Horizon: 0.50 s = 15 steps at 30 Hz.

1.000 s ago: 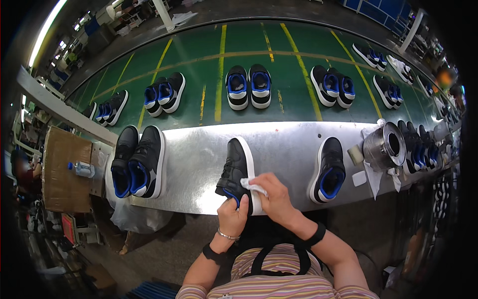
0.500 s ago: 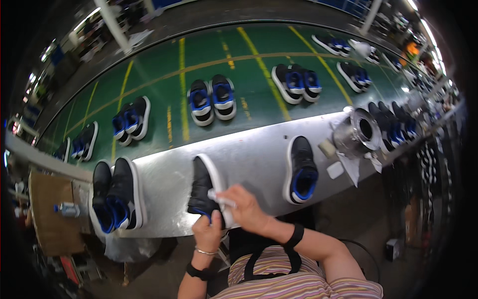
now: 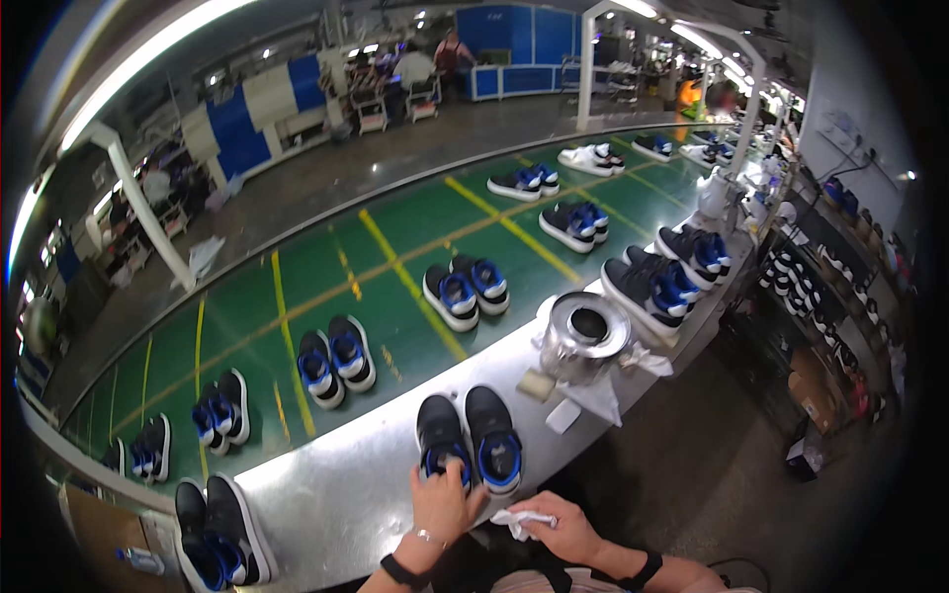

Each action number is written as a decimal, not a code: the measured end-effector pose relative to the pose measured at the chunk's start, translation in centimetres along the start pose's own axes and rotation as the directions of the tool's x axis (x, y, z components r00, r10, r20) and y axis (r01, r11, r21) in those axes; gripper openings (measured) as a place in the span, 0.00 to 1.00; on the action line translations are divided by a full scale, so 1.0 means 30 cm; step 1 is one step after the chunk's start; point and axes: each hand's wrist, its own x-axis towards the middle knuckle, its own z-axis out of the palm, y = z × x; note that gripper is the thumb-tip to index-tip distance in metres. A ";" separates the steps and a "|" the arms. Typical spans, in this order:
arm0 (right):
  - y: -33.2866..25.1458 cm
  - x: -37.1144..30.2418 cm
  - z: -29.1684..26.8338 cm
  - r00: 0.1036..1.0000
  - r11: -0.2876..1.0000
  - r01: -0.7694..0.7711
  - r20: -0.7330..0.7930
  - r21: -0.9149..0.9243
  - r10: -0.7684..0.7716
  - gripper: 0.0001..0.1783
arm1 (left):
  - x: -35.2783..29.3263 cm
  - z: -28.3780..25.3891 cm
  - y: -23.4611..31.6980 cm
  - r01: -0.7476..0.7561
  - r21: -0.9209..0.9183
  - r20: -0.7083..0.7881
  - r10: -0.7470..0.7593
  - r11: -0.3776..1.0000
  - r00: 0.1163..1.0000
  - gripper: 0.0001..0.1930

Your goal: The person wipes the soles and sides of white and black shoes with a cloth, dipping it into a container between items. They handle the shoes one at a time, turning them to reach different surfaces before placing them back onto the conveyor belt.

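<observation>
Side by side on the metal ledge stand two black sneakers with blue lining and white soles, the left sneaker [image 3: 440, 423] and the right sneaker [image 3: 491, 435], toes pointing away from me. My left hand [image 3: 443, 512] is at the heel of the left one, a finger reaching over its collar and the thumb near the gap between the two. Close to the ledge's front edge, my right hand [image 3: 571, 534] pinches a crumpled white cloth [image 3: 524, 521], apart from the shoes.
Several sneaker pairs stand on the green belt [image 3: 395, 336] with yellow lines beyond the metal ledge [image 3: 326, 494]. One pair [image 3: 225, 529] is at left. Right of my hands are a metal pot [image 3: 583, 346], a yellowish block [image 3: 536, 384], a white piece [image 3: 563, 416] and more sneakers [image 3: 647, 287].
The sneaker in my left hand has moved right, beside the one standing there. My right hand has drawn the cloth away from it. The view has swung right and up.
</observation>
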 end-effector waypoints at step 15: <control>0.110 -0.081 -0.257 0.970 0.953 -0.221 -0.055 0.207 0.237 0.12 | 0.330 -0.382 -0.039 -0.169 0.206 0.159 0.137 0.964 0.978 0.25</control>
